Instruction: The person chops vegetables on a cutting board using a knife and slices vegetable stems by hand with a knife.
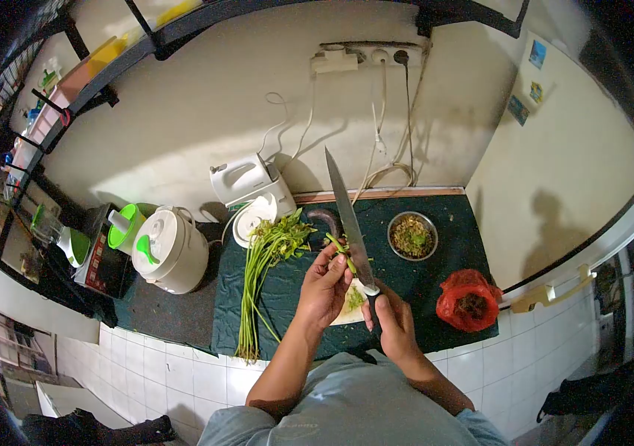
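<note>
My left hand pinches a short piece of green vegetable stem between thumb and fingers. In my right hand is the black handle of a large kitchen knife. Its long blade points up and away from me, just right of the stem; whether they touch I cannot tell. Below both hands lies a pale cutting board with chopped green bits on it, partly hidden by my hands. A bunch of long-stemmed leafy greens lies left of my left hand. Behind the hands, a dark curved object is partly covered.
A metal bowl of chopped greens stands right of the knife, with a red plastic bag nearer the counter's right edge. A white hand mixer and a rice cooker stand on the left. Cables hang along the wall.
</note>
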`<state>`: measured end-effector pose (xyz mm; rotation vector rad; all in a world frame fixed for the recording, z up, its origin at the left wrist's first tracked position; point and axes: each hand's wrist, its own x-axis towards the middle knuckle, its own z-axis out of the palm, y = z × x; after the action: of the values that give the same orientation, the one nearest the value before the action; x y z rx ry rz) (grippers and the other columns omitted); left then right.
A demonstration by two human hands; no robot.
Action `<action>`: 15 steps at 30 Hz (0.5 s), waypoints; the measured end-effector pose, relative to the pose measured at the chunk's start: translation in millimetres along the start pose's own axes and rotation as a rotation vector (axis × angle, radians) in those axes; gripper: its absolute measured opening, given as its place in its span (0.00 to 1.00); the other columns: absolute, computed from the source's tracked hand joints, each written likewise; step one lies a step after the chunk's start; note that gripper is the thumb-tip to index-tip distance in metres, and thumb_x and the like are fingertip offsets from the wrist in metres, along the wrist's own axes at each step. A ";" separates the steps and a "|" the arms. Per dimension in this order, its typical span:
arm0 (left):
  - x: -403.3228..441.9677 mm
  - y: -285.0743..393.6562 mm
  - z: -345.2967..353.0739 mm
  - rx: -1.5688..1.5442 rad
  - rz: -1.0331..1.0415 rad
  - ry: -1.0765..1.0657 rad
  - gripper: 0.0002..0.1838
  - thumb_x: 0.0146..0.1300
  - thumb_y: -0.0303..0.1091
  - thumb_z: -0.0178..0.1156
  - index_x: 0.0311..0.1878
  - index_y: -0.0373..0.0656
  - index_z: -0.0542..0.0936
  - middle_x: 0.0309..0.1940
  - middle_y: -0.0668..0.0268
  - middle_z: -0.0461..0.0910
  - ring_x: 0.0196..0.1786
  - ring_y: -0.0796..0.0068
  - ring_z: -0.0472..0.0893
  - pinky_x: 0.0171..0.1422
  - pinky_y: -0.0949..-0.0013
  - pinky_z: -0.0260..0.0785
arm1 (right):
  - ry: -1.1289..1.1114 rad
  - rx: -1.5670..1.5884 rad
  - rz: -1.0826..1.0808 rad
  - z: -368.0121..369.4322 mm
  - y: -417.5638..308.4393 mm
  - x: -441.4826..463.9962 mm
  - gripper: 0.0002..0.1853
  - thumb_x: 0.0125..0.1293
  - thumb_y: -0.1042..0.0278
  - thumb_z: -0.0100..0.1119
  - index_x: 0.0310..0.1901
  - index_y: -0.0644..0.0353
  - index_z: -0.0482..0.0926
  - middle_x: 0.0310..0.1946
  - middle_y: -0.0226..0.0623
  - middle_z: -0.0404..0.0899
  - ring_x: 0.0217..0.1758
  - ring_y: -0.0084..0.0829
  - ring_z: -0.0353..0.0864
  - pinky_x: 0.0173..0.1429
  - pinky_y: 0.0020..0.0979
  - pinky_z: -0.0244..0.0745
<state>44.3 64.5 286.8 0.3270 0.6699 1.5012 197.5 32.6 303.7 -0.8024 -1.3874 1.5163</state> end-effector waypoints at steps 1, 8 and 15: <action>-0.3 1.4 1.0 -0.020 -0.005 0.014 0.16 0.67 0.29 0.57 0.58 0.43 0.70 0.42 0.69 0.77 0.39 0.83 0.77 0.42 0.84 0.74 | 0.002 -0.004 0.016 1.1 0.1 -0.2 0.27 0.76 0.50 0.39 0.61 0.66 0.69 0.22 0.25 0.68 0.24 0.16 0.64 0.30 0.20 0.61; 0.5 1.2 -3.0 -0.036 0.003 0.043 0.13 0.68 0.28 0.55 0.55 0.42 0.71 0.40 0.68 0.77 0.39 0.83 0.77 0.40 0.85 0.75 | 0.003 -0.011 0.001 7.0 1.2 1.9 0.27 0.75 0.50 0.41 0.62 0.66 0.68 0.23 0.25 0.68 0.25 0.16 0.64 0.30 0.20 0.61; 0.4 3.4 0.5 -0.061 0.024 0.053 0.13 0.69 0.27 0.54 0.56 0.41 0.71 0.40 0.68 0.77 0.40 0.83 0.78 0.42 0.85 0.75 | 0.015 0.023 0.012 9.0 -0.6 3.3 0.28 0.74 0.49 0.42 0.63 0.66 0.67 0.25 0.25 0.69 0.26 0.16 0.65 0.31 0.20 0.62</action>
<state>41.9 65.3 289.1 0.2508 0.6627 1.5544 188.1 32.0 306.1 -0.8078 -1.3543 1.5291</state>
